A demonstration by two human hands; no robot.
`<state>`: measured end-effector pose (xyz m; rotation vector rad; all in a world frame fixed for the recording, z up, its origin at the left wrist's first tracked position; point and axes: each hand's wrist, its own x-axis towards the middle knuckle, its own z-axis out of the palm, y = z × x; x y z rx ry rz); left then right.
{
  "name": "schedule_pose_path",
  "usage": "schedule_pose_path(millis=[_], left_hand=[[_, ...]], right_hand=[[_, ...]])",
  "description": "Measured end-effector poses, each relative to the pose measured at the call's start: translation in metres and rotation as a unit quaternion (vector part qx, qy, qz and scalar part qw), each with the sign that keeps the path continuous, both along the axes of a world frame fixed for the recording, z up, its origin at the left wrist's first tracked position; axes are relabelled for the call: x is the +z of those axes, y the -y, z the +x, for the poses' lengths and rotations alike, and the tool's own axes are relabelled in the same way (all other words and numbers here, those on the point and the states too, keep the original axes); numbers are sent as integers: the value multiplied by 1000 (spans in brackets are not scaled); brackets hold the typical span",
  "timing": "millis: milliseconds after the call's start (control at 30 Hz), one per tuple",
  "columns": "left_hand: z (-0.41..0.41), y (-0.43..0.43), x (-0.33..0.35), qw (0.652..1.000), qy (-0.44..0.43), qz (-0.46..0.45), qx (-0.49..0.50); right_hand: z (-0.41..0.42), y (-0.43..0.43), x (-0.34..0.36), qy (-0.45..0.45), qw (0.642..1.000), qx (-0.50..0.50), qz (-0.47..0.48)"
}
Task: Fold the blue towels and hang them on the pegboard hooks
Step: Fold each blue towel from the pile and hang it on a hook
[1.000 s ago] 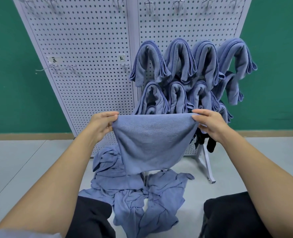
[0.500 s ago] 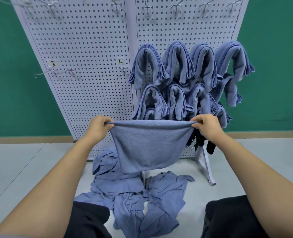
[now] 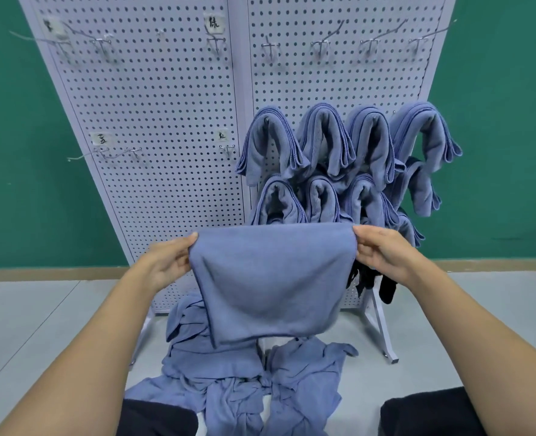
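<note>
Held towel (image 3: 269, 278): blue, fine-nap cloth, folded over so its top edge is a smooth, rounded fold running level between the 2 hands. The body hangs straight down as a flat panel with slightly rounded lower corners and a thin hem line along the left side; no creases of note. It is in the air in front of the lower part of the pegboard (image 3: 166, 121), above the loose towels (image 3: 244, 388) heaped crumpled on the floor (image 3: 40, 325). Relative to the grip, the towel spans the whole gap between the hands, each hand at 1 upper corner, all the cloth below and between them. Left hand (image 3: 166, 262): fingers curled, pinching the upper left corner, fingertips on the fold. Right hand (image 3: 383, 253): fingers curled likewise, pinching the upper right corner; both hands grasp the cloth, neither is slack. Behind, hung towels (image 3: 323, 143) sit draped over hooks on the pegboard's right panel in 2 rows, 4 in the upper row; the lower-row count is unclear because they overlap. Bare hooks (image 3: 103, 48) show along the top and on the left panel, with small labels (image 3: 213, 23) beside some. Dark cloth (image 3: 387, 289) hangs low at the right, just beside the right hand. Green wall (image 3: 24, 152) behind.
</note>
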<state>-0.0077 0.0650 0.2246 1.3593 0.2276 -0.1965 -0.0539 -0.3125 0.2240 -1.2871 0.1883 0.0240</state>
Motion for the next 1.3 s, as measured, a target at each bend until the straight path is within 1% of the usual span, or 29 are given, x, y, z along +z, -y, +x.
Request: schedule_pose_path(millis=[67,100,167,233,367,467,733,800,933,1033,1100,1167,1233,1300], left_hand=[[1,7,-1,998,-54,-20,21],[1,12,-1,997,-65,-19,28],[1,26,0,997,-55,-12,47],[1,43,1,998,-24,9,56],[-8,87,9,995,49,84,17],[-14,111,10,990,80,113,-8],[-21,125,11,975,126,167,-76],[-21,127,11,973,133,166,-88],[-19,124,10,970,146,156,-118],[-16,120,6,966,131,175,-140],[-15,119,4,967,122,173,-142],[-13,119,5,968,128,160,-145],[-10,120,7,965,144,154,-156],[-12,121,10,959,159,147,-184]], right_hand=[[3,-4,-3,-60,997,-24,-33],[5,-8,-6,-81,994,-40,-58],[10,-17,-9,-94,990,-63,-81],[14,-33,-7,-80,991,-68,-86],[13,-74,2,-29,994,-31,-103],[10,-99,6,1,993,-7,-122],[3,-116,7,43,988,-26,-144],[1,-114,7,52,989,-17,-140],[0,-106,10,58,993,48,-87],[0,-99,13,49,989,103,-94],[0,-93,14,48,983,115,-133],[2,-83,16,76,968,85,-225],[4,-69,17,124,924,51,-357],[6,-58,14,147,875,80,-454]])
